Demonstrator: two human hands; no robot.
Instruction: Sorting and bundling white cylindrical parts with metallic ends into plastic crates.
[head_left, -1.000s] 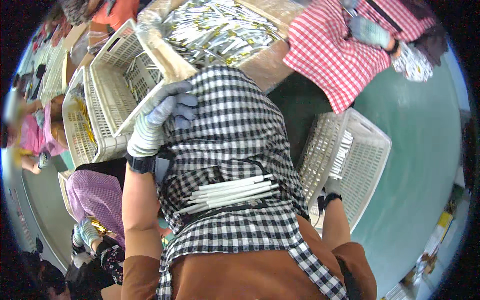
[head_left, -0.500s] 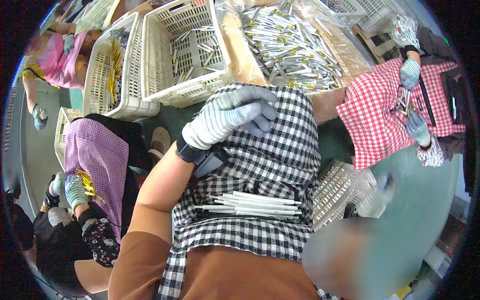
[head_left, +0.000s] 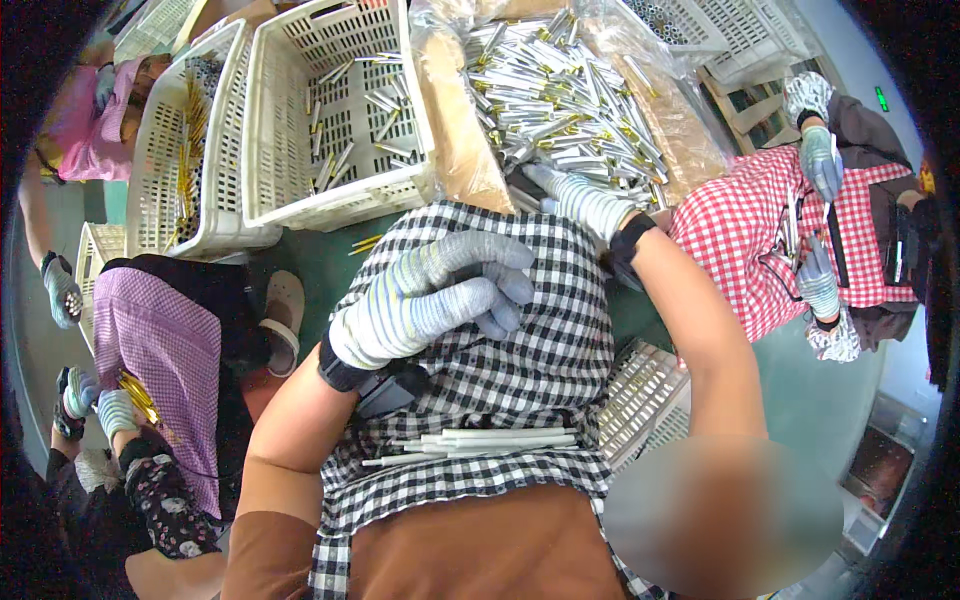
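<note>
My left hand, in a striped knit glove, hovers above the black-and-white checked apron over my lap. Its fingers are loosely curled, with a gap between thumb and forefinger and nothing visible in it. At the near edge of a plastic-lined cardboard box, my gloved right hand reaches into a heap of slim silver tubes with gold-coloured ends. Its fingertips are partly hidden among the tubes, so I cannot tell whether they grip one. Several white rods lie sideways in a fold of my apron.
Left of the box stands a white slotted crate with scattered tubes. Another crate beyond it holds gold-coloured pieces. Co-workers sit on both sides, one in a red checked apron, one in a purple checked apron. A slotted basket stands at my right.
My right hand, blurred low at the right before, has moved up and forward into the tube heap. My left hand stays curled above my lap. The whole view has shifted slightly.
</note>
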